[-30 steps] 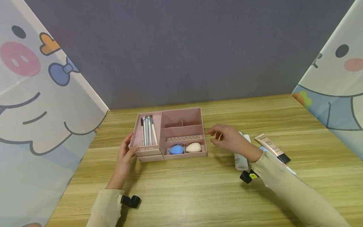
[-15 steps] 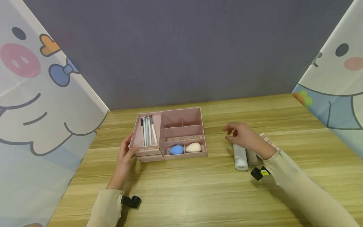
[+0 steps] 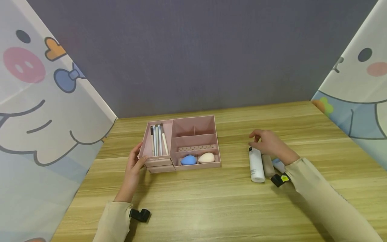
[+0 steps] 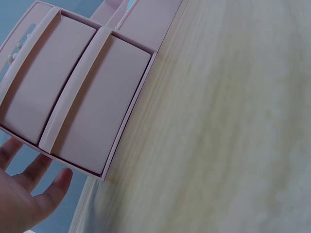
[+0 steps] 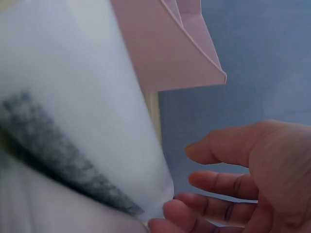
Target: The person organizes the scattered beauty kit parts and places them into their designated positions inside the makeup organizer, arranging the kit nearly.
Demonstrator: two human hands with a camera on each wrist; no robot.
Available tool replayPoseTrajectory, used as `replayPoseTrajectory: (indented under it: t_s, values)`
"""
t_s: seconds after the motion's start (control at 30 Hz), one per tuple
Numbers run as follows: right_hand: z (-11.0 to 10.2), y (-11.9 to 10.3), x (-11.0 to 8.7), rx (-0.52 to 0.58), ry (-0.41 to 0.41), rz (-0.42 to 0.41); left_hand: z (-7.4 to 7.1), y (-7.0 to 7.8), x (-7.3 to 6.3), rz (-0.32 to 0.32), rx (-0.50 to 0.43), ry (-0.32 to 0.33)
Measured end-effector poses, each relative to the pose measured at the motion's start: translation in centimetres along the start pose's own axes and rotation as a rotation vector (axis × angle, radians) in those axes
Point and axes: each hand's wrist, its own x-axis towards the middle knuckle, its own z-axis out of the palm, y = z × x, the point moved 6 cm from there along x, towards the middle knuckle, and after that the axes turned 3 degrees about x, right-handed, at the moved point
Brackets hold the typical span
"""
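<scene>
Here, the left hand [image 3: 132, 167] grips a smooth, boxy organizer [image 3: 159, 162]. The right hand [image 3: 272, 145], fingers parted, hovers by a cylindrical white bottle [image 3: 256, 166].

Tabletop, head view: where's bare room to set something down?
Free: near tabletop between the sleeves; also the gap between pink organizer and white bottle. Crowded: around the right hand, where the bottle and taupe container lie side by side.

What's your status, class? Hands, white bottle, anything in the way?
Left hand at left side of pink organizer. Right hand at far end of white bottle. Bottle on table; taupe container alongside, possibly crowding.
</scene>
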Motion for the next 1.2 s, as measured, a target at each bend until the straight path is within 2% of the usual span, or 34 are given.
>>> replayPoseTrajectory:
  t_s: [0.27,0.43,0.7,1.0,1.2]
  values:
    - [0.2,1.0,0.6,0.069,-0.099,0.140,-0.2,-0.1,-0.1,0.009,-0.022,0.013]
    - [0.5,1.3,1.1,0.083,-0.136,0.189,-0.1,0.0,0.0,0.015,-0.020,0.005]
    - [1.8,1.1,2.0,0.103,-0.197,0.188,-0.1,-0.1,0.0,0.011,-0.014,0.000]
    - [2.4,1.1,2.4,0.097,-0.187,0.174,-0.1,-0.1,0.1,-0.008,0.017,-0.004]
    - [2.5,1.0,2.4,0.119,-0.209,0.167,-0.1,-0.1,0.2,-0.020,0.023,0.002]
